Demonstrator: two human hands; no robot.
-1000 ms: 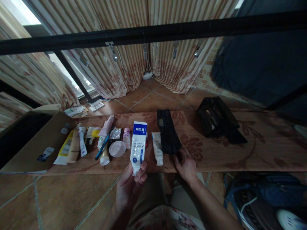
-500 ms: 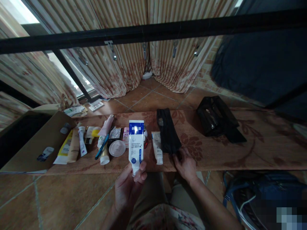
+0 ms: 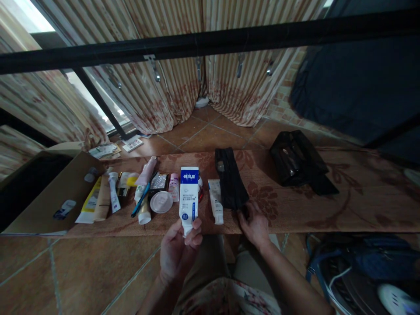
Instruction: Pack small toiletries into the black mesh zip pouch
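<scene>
Okay, so the left hand point(image 3: 181, 247) has a white-and-blue tube point(image 3: 189, 192) gripped by its narrow end, printed side facing the camera, pretty much mid-frame and seemingly held up off the cloth-covered worktop point(image 3: 315, 214). Right hand point(image 3: 256, 225) is lower right of centre, at the near end of a black pouch point(image 3: 231, 183); can't tell if it's pinching the fabric or just resting there. As for how far along things are, I'd say the picking up is done for that one tube, but it's in the hand, not set down or put in anything. Small white tube point(image 3: 215, 203) lies just left of the pouch, in neither hand. Over at centre left, a round lidded tub point(image 3: 161, 202), a glittery box point(image 3: 158, 183) and a bunch of other tubes are lying loose, untouched, beside a cardboard box point(image 3: 49, 203). Can't see what's inside the pouch, so no clue how full it is.
</scene>
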